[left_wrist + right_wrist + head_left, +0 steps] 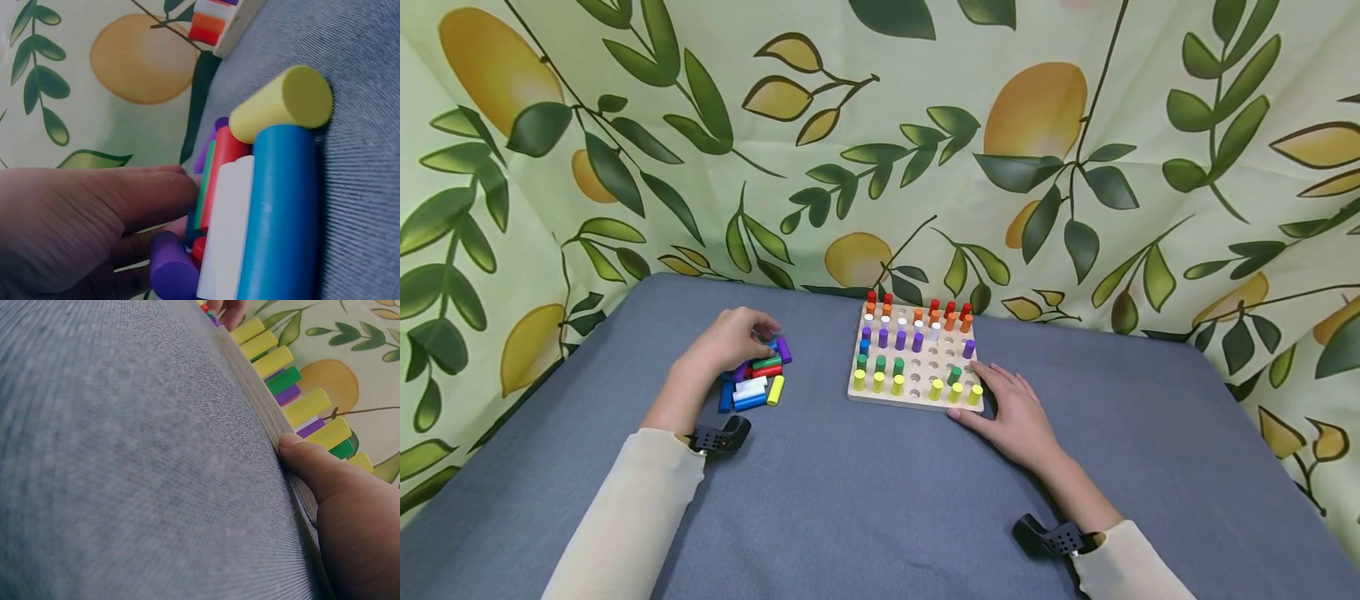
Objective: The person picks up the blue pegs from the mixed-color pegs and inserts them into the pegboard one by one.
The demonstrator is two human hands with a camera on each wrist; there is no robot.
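Observation:
My left hand (735, 340) is at a small pile of loose coloured pegs on the left, its thumb and fingers around a blue peg (772, 344). In the left wrist view its fingertips are partly hidden behind green, red and white pegs (228, 219). To the right lies a wooden pegboard (917, 402) with rows of upright pegs: red, orange, white, purple, blue, green and yellow. My right hand (1015, 421) holds the board's near right corner, its thumb (297, 447) against the front edge and its other fingers along the right side.
Around the left hand lie a yellow peg (776, 390), a blue peg (750, 402) and a purple peg (784, 349). Several bare holes show among the board's middle rows. A grey cloth (850, 500) covers the table, and a leaf-and-fruit patterned curtain (880, 100) hangs behind it.

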